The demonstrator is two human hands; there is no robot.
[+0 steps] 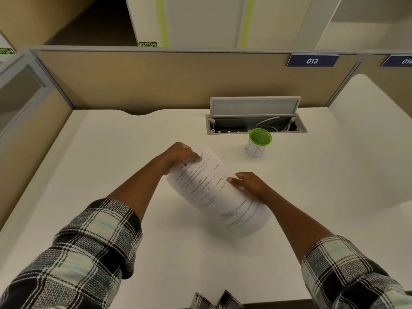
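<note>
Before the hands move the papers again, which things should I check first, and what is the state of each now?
1. Left hand grips the papers at the far corner: ok.
2. Right hand pinches their right edge: ok.
3. Sheets lined up evenly: cannot tell, the edges are blurred.
4. Lower end of the papers resting on the desk: cannot tell.
5. Cup stands apart from the papers: ok.
6. Cable box lid closed: not ok, it stands open behind the cup.
</note>
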